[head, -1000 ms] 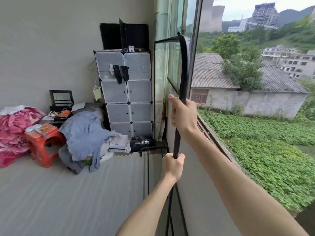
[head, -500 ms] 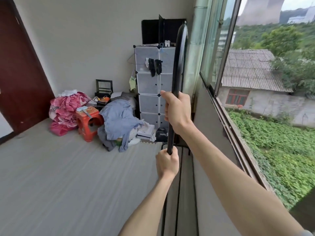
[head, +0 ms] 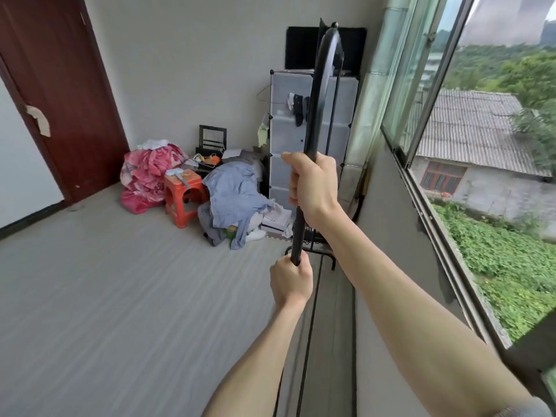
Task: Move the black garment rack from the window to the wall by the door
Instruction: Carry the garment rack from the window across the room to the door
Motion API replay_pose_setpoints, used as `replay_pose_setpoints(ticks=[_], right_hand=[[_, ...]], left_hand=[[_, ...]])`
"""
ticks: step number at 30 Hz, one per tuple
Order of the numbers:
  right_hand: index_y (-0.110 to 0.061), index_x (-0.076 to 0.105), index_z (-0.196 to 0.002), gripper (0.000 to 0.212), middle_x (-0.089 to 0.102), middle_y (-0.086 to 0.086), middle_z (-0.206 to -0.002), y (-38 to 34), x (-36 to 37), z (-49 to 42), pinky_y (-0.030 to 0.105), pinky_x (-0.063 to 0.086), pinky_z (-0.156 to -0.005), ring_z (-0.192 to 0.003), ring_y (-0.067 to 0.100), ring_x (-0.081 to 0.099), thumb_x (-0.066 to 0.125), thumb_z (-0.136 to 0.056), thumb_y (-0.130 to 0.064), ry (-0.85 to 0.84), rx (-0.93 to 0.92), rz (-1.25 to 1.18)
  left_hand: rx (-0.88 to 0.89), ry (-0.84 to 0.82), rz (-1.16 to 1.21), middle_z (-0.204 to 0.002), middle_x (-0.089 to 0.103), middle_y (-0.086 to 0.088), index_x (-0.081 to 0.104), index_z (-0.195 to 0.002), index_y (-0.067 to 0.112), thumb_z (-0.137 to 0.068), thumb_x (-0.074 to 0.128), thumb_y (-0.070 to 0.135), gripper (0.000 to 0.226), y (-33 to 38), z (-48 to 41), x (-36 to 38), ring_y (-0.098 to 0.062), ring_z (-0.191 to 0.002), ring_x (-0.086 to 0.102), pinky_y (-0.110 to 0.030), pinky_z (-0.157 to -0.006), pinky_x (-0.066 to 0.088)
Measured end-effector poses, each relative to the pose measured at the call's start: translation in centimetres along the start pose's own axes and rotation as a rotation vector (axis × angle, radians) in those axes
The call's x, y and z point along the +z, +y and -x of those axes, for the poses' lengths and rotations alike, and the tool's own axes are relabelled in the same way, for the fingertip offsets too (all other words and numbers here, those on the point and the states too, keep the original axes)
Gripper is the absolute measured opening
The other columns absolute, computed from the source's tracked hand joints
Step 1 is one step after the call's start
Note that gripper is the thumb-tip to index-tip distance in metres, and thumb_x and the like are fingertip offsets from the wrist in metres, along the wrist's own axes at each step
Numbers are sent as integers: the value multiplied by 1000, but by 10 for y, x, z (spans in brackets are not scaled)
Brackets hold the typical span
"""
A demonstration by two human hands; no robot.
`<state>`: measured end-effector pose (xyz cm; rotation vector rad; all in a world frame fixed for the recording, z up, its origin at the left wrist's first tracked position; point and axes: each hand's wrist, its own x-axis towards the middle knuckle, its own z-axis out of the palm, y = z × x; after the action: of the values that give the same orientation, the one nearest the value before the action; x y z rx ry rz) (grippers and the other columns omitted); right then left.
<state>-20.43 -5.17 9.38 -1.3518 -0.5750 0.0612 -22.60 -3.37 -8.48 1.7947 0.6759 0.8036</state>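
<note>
Head cam view here: both hands are wrapped tight around the near upright pole of the black garment rack (head: 316, 115), one above the other. The right hand (head: 314, 185) is the upper one, fingers curled fully round the tube at about mid-height, knuckles facing the room. The left hand (head: 290, 279) is fisted on the same pole lower down, well apart from the right, with a bare stretch of tube showing between them.

Above the right hand the pole runs up and bends over into the top bar, which ends in a small knob. Below the left hand the pole is hidden behind the fist and forearm, but thin black base rails run along the floor (head: 120, 296) toward the camera, and a footed crossbar sits on the floor further back. So the rack sits right alongside the window (head: 451, 115) wall, on the right of the room.

Behind it in the corner stands a translucent cube cabinet (head: 282, 176), with a pile of clothes (head: 231, 203), an orange plastic stool (head: 180, 197) and a pink bundle (head: 147, 173) to the left. The dark red door (head: 60, 94) is over on the far left.
</note>
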Motion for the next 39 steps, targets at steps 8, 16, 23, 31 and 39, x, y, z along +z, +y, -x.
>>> replay_pose_setpoints(ticks=[8, 16, 23, 31, 39], right_hand=[[-18, 35, -53, 40, 28, 1, -49, -7, 65, 39, 21, 27, -43, -44, 17, 24, 61, -83, -14, -131, 16, -32], [-23, 32, -48, 52, 29, -9, -39, -16, 111, 69, 21, 24, -44, -34, 13, 25, 59, -89, -7, -257, 48, -99], [-23, 30, -42, 59, 27, -7, -36, -19, 139, 85, 17, 23, -40, -30, 12, 22, 56, -91, -2, -404, 90, -170], [-26, 36, -39, 56, 29, -6, -38, -17, 166, 92, 20, 24, -44, -33, 13, 23, 59, -85, -6, -524, 121, -200], [-22, 39, -33, 56, 31, -10, -36, -14, 182, 85, 19, 26, -43, -32, 11, 25, 59, -84, -9, -662, 133, -229]], left_hand=[[-70, 126, -3, -48, 52, -5, 41, -46, 17, -87, 46, 38, 47, -18, 13, -71, -27, -49, 53, -30, -47, 33], [-85, 243, -30, -49, 51, -6, 40, -46, 15, -79, 40, 42, 43, -36, 18, -124, -30, -51, 51, -32, -50, 33], [-117, 325, -47, -46, 45, 0, 35, -45, 20, -84, 45, 37, 44, -43, 23, -155, -34, -53, 49, -33, -52, 34], [-139, 424, -82, -44, 43, 0, 33, -45, 20, -80, 40, 42, 43, -52, 26, -182, -42, -58, 56, -39, -52, 39], [-203, 539, -99, -47, 49, -3, 37, -46, 18, -81, 40, 41, 42, -52, 17, -191, -42, -60, 59, -44, -55, 50]])
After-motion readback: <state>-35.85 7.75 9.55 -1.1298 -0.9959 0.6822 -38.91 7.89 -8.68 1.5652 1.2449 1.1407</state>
